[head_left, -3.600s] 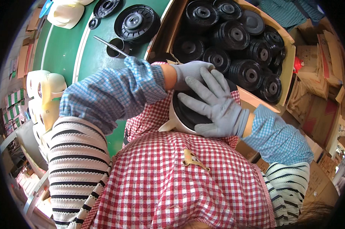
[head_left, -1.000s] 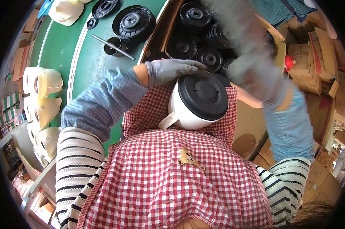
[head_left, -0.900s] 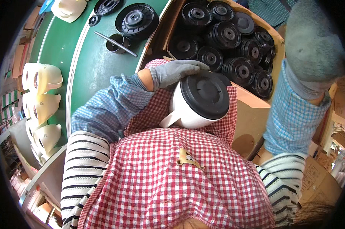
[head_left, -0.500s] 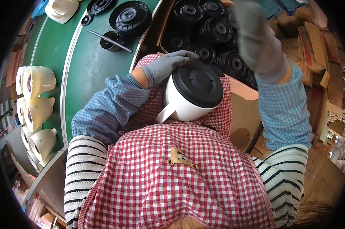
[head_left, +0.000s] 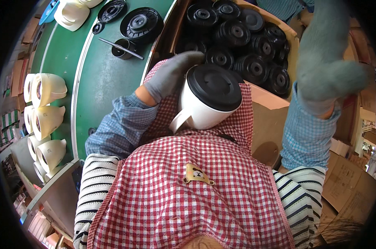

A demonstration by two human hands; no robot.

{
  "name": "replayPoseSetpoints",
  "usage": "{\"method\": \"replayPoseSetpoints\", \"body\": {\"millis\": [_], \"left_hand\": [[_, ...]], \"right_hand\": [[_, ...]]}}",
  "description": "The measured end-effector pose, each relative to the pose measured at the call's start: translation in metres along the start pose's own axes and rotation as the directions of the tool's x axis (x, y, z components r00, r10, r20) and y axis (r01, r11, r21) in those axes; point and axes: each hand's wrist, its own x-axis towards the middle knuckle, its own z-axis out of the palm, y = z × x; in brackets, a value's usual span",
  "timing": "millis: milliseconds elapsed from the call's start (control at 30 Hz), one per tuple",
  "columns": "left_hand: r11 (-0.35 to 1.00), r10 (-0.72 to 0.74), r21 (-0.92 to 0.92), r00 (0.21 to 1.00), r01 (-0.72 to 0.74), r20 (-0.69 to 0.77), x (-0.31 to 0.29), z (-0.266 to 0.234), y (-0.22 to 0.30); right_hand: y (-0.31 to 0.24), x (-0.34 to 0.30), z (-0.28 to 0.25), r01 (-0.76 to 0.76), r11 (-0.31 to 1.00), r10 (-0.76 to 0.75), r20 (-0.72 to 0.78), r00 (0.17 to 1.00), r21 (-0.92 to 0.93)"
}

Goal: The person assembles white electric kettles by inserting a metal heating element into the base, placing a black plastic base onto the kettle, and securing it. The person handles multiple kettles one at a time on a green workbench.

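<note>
- Right hand (head_left: 326, 66) has swung outward, thumb apart
- Left hand (head_left: 173, 74) beside the smooth white mug (head_left: 202, 112); its grip I cannot tell
- Round black lid (head_left: 215, 88) on top

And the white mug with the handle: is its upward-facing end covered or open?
Covered: a black disc sits across that end of the white mug. Whether it's fastened, I cannot tell.

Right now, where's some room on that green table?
Two bare patches on the green table: between the white strip, black tube and left sleeve; and left of the strip, beyond the nearer white cups. The cardboard box is crowded with black discs.
</note>
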Motion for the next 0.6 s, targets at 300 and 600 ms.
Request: {"method": "replayPoseSetpoints", "body": {"millis": [300,600], "left_hand": [[0.908,0.017,0.418,0.999,-0.001,-0.034,0.012,0.026,0.011],[0.915,-0.285,-0.362,0.919,0.177,-0.271,0.011,0.035,-0.001]], "right_hand": [[0.091,-0.184,-0.076,-0.348,0.739,0.359,-0.100,0.928,-0.576],[0.105,-0.208,-0.080,-0.295,0.824,0.198,-0.242,0.950,-0.484]]}}
